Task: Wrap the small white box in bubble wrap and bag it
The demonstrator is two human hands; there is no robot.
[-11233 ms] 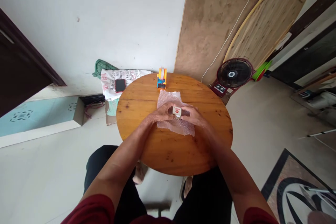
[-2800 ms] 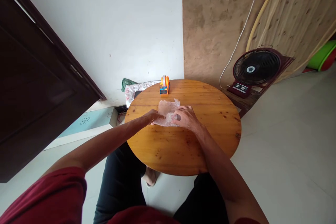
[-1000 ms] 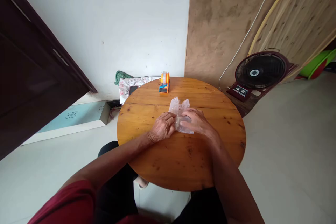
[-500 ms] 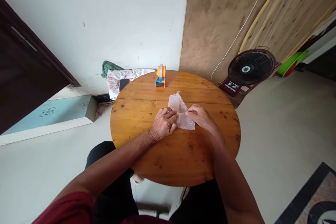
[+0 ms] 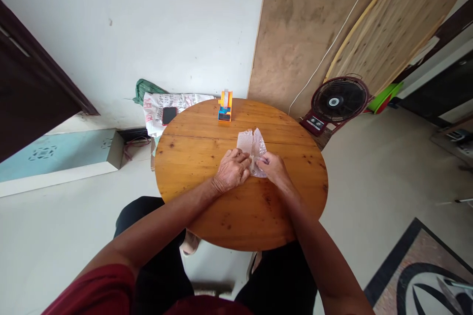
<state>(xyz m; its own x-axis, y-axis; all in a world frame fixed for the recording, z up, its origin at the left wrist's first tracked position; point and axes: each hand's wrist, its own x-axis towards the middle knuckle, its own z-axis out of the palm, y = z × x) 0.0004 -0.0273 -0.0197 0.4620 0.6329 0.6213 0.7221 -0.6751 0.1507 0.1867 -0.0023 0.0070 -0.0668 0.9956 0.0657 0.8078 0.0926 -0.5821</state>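
At mid-table (image 5: 207, 157) | we wrap: left hand (image 5: 231, 171) presses, right hand (image 5: 271, 167) pinches the bubble wrap bundle (image 5: 253, 146) shut | next likely needs the tape dispenser (image 5: 225, 106).

On the round wooden table (image 5: 207, 157), the left hand (image 5: 231, 173) and right hand (image 5: 272, 168) press together on a bundle of bubble wrap (image 5: 253, 146). Beyond the bundle, at the table's far edge, stands an orange tape dispenser (image 5: 225, 106).

Clear bubble wrap (image 5: 253, 150), orange-blue tape dispenser (image 5: 225, 106), honey-brown knotty table (image 5: 207, 157).
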